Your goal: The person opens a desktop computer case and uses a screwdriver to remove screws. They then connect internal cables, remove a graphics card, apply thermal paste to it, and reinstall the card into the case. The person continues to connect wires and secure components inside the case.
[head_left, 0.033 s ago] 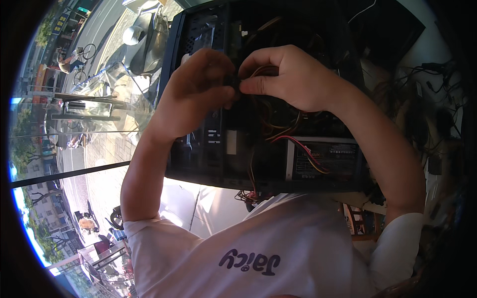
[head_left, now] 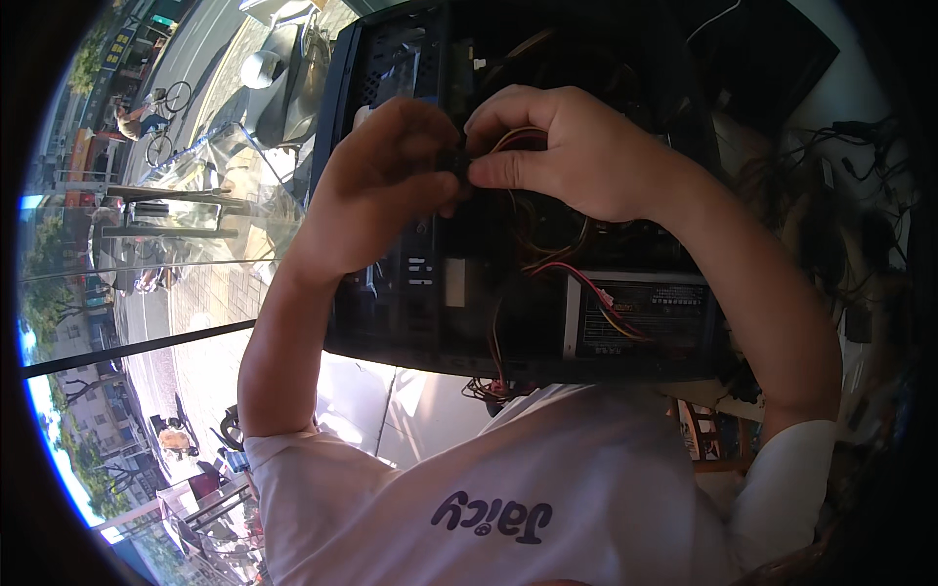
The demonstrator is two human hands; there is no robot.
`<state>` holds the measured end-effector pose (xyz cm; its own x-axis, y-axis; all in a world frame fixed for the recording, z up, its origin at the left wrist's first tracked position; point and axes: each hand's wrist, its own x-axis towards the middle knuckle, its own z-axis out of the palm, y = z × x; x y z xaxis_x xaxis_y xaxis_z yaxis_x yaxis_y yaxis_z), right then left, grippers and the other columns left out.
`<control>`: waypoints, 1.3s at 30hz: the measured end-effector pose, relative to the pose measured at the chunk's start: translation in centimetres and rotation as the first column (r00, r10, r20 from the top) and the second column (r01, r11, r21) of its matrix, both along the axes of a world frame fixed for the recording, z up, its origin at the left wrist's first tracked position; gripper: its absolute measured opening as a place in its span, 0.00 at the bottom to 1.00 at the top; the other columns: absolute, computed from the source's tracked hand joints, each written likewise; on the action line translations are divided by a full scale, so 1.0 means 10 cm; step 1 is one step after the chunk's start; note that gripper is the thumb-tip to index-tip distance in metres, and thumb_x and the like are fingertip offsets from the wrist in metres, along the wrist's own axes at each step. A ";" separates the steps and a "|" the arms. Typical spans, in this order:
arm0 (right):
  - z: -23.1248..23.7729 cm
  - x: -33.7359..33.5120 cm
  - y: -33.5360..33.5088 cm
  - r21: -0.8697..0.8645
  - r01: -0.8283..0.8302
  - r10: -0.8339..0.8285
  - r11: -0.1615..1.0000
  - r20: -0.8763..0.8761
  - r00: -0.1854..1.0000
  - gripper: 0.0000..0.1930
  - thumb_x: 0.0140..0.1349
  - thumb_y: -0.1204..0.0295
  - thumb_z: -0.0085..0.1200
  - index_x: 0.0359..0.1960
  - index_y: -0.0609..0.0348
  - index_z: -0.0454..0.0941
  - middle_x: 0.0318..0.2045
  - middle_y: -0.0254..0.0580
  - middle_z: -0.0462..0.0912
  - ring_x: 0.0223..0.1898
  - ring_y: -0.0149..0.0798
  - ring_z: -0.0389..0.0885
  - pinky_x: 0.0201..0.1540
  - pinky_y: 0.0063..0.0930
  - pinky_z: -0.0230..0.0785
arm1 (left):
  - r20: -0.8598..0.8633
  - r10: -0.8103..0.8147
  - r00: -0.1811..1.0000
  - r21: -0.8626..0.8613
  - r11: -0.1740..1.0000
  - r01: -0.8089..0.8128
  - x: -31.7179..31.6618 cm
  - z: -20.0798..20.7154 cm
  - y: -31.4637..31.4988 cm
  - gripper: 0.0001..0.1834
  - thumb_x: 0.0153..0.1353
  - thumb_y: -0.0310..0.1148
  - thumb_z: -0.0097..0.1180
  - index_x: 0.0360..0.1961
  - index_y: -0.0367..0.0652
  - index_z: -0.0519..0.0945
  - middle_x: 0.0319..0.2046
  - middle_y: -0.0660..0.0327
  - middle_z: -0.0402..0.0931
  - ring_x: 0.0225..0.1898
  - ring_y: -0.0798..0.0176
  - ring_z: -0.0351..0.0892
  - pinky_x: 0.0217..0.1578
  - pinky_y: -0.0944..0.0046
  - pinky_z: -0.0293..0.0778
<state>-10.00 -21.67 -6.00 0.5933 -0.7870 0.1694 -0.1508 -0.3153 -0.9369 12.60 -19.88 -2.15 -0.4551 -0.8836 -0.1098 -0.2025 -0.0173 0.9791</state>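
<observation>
An open black computer case (head_left: 401, 322) lies in front of me, and both my hands are over its far left part. My right hand (head_left: 586, 161) has thumb and fingertips pinched on a small dark plug (head_left: 455, 162), with thin yellow and red wires (head_left: 526, 137) running beneath its fingers. Opposite it, my left hand (head_left: 376, 190) curls its thumb and fingers around the plug's other side. The fingertips nearly meet, and shadow hides what exactly the plug touches. Nearer me in the case sits a power supply (head_left: 645, 317) with a label, crossed by red, yellow and black wires (head_left: 586, 283).
Tangled black cables (head_left: 860, 166) lie at the right. A loose wire bundle (head_left: 493, 389) hangs at the case's near edge. Along the left runs a glass pane with a dark frame bar (head_left: 147, 347); beyond it are a parked scooter (head_left: 278, 93) and a street with a cyclist.
</observation>
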 end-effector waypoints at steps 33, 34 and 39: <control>-0.30 0.41 -0.22 0.540 -0.037 0.116 0.841 -0.113 0.987 0.12 0.64 0.71 0.57 0.38 0.72 0.83 0.26 0.52 0.84 0.27 0.39 0.83 0.34 0.32 0.75 | 0.461 0.672 0.579 -0.405 0.740 -0.537 0.54 -0.39 -0.39 0.22 0.70 0.33 0.54 0.61 0.33 0.72 0.51 0.50 0.77 0.49 0.65 0.77 0.51 0.67 0.71; -0.31 0.41 -0.23 0.524 -0.038 0.121 0.851 -0.125 0.985 0.12 0.64 0.71 0.57 0.38 0.72 0.83 0.26 0.52 0.84 0.27 0.39 0.83 0.34 0.32 0.75 | 0.440 0.679 0.587 -0.406 0.734 -0.544 0.55 -0.41 -0.39 0.22 0.69 0.32 0.54 0.60 0.32 0.72 0.49 0.52 0.78 0.47 0.66 0.77 0.49 0.68 0.72; -0.44 0.45 -0.16 0.247 -0.068 0.094 0.967 -0.097 0.991 0.13 0.63 0.71 0.57 0.39 0.72 0.83 0.29 0.53 0.86 0.29 0.40 0.84 0.38 0.31 0.75 | 0.409 0.692 0.594 -0.405 0.721 -0.562 0.53 -0.43 -0.41 0.22 0.68 0.32 0.55 0.60 0.32 0.73 0.45 0.53 0.78 0.44 0.67 0.77 0.47 0.68 0.72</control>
